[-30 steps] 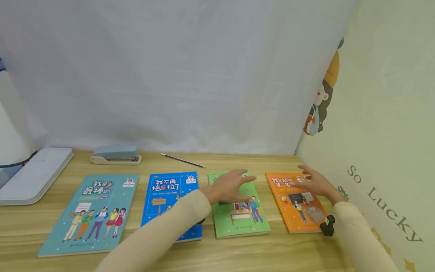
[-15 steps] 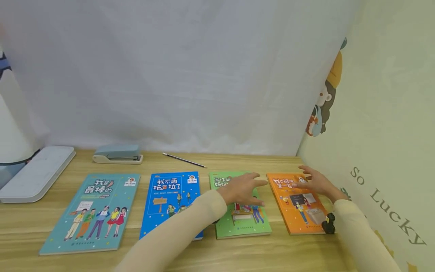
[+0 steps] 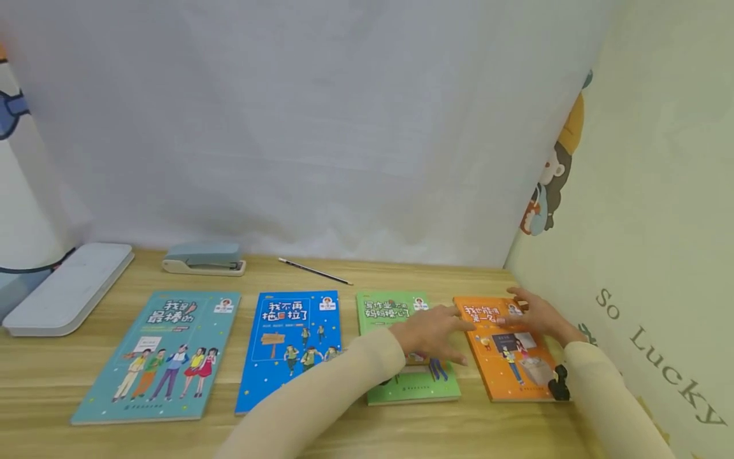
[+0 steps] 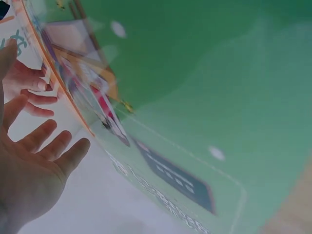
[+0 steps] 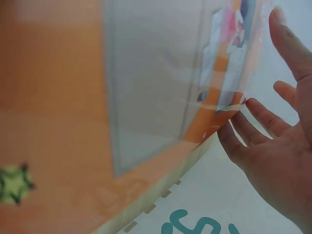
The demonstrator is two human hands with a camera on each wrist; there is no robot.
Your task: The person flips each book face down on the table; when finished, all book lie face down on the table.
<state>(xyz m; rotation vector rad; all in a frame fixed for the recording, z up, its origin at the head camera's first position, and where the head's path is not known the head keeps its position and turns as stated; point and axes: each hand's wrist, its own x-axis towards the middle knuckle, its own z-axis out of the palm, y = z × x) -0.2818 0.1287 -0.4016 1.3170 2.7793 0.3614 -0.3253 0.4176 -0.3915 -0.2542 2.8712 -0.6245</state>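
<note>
In the head view an orange book (image 3: 486, 376) lies flat at the right end of a row of books. My right hand (image 3: 540, 316) is at its upper right edge, fingers spread; in the right wrist view the fingertips (image 5: 229, 131) reach the book's edge, and I cannot tell whether they press it. Over the right part of a green book (image 3: 410, 393) hovers my left hand (image 3: 432, 333), its outstretched fingers pointing at the orange book's left edge. It covers the middle of the green cover. Nothing is held in either hand.
Left of these lie a blue book (image 3: 287, 357) and a teal book (image 3: 155, 357). Behind them are a pencil (image 3: 315, 271) and a stapler (image 3: 203, 260). A white lamp base (image 3: 71, 290) stands far left. A patterned wall (image 3: 654, 223) borders the right side.
My left hand has moved right across the green book, closer to the orange book, uncovering the green title. My right hand stays at the orange book's right edge. The view has shifted slightly.
</note>
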